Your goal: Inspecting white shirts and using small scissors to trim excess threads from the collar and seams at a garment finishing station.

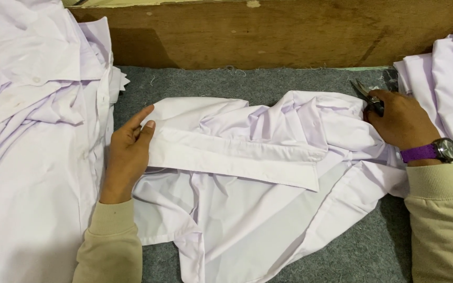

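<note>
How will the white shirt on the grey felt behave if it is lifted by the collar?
The shirt is probably floppy: its body lies in creases and soft folds. The collar looks stiffer, as it lies as a flat straight band under the left hand. It likely weighs little, and the thin cloth may slide less on the felt.

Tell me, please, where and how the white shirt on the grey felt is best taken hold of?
Probably by the flat collar band of the white shirt, pinched at its ends from either side: it lies stiff and straight, with the left hand already at one end.
</note>
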